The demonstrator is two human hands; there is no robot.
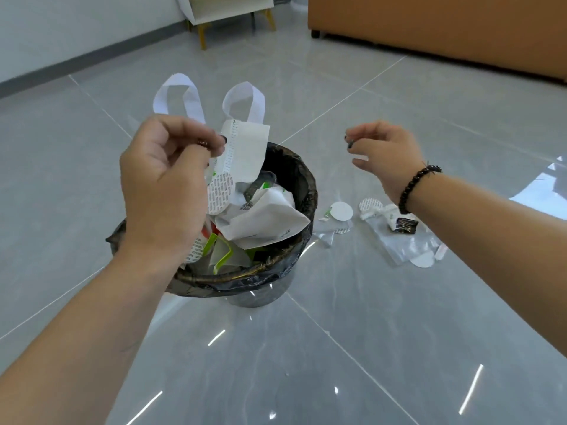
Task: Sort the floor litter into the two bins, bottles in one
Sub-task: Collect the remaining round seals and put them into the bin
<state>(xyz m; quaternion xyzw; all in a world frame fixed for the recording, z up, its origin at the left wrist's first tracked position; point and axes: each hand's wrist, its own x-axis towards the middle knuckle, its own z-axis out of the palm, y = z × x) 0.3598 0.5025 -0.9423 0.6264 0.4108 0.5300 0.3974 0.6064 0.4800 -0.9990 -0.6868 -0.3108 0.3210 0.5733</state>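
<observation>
A round bin (294, 176) lined with a black bag stands on the grey tiled floor (399, 332), heaped to the rim with white paper bags, green-edged wrappers and printed round seals. A white paper bag with two loop handles (245, 142) hangs upright above the bin's far-left rim, pinched in the left hand (165, 182). Right of the bin, more litter (395, 228) lies flat on the floor: white round seals, clear plastic bags and a small dark packet.

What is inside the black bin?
The bin holds crumpled white paper, green-edged wrappers and printed round seals. The left hand holds a white bag over it. Deeper litter is covered.
</observation>
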